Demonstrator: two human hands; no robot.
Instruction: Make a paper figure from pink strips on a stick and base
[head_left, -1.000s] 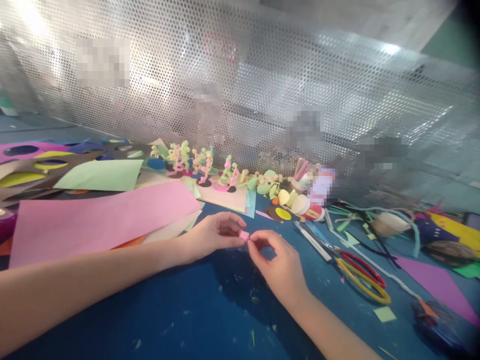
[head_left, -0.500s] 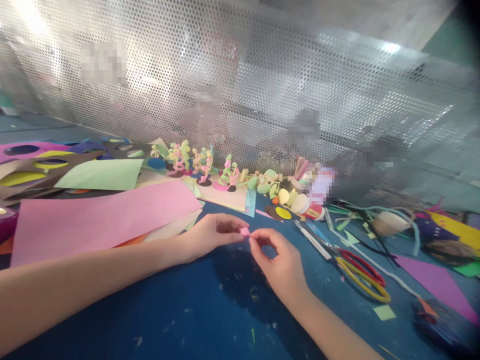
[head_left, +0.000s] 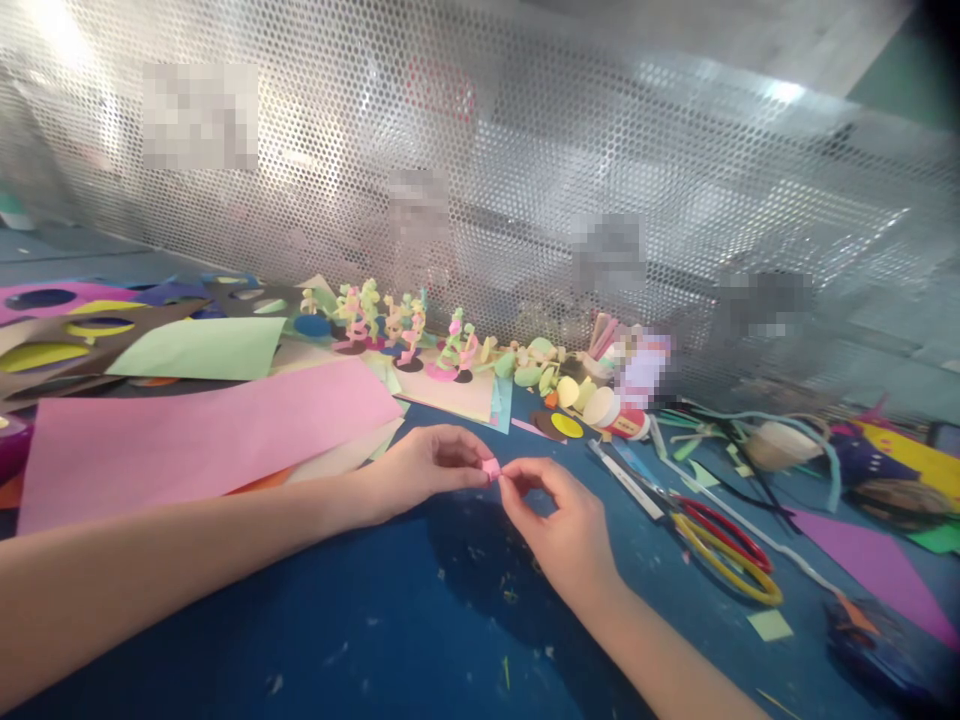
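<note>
A: What do the hands have between them?
B: A tiny pink piece of paper [head_left: 491, 469], near the centre of the frame, just above the blue tabletop [head_left: 360, 610]. It looks folded or rolled, but it's too small to say which.
A: How does the left hand [head_left: 431, 462] grip it?
B: Thumb and fingertips are pinched on its left end, the fingers curved over with a hollow behind them.
A: And the right hand [head_left: 559, 510]?
B: Thumb and forefinger meet at the tips against the piece's right end, making a rounded loop. I can't tell how much of the paper they have hold of.
A: What lies about them?
B: At centre left, a large pink sheet [head_left: 210, 430] reaches behind the left forearm, with a pale green sheet [head_left: 199, 348] beyond it. Above the hands, a row of small paper figures [head_left: 369, 310] stands in front of a perforated metal panel [head_left: 510, 150].
A: And on the right?
B: Scissors [head_left: 681, 522] with red and yellow handles lie near the right hand. Farther up is a jar [head_left: 632, 425] with a red label, tipped on its side, a yellow paper disc [head_left: 566, 426] near it. A purple sheet [head_left: 877, 570] is at lower right.
</note>
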